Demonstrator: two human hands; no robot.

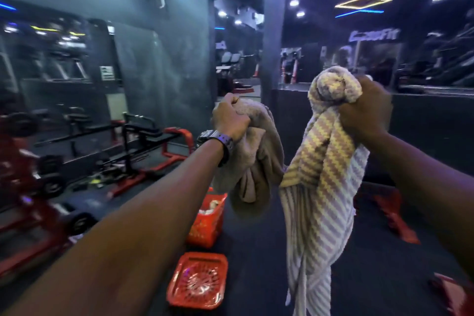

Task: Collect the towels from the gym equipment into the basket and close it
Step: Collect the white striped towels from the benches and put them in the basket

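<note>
Beige towel (pixel 252 154): bunched and hanging from the left hand, held up in mid-air above the basket; its lower folds dangle just over the basket's far edge.
Striped towel (pixel 315 187): pale with diagonal stripes, gathered at the top into a knot-like wad and hanging long from the right hand, its lower end trailing past the bottom of the view.
Left hand (pixel 229 117): clenched on the top of the beige towel, fist raised at arm's length; a dark wristwatch (pixel 220 141) sits on the wrist.
Right hand (pixel 364 113): clenched on the upper part of the striped towel, raised slightly higher than the left.
Basket (pixel 207 220): red plastic, upright on the dark floor below and between the hands, uncovered; something pale lies inside, too blurred to identify.
Lid (pixel 197 281): red, latticed, lying flat on the floor just in front of the basket, apart from it.
Gym equipment (pixel 143 146): red-and-black frames and weight plates to the left, blurred.
Mirror (pixel 238 43): tall panel on the grey wall ahead.
</note>
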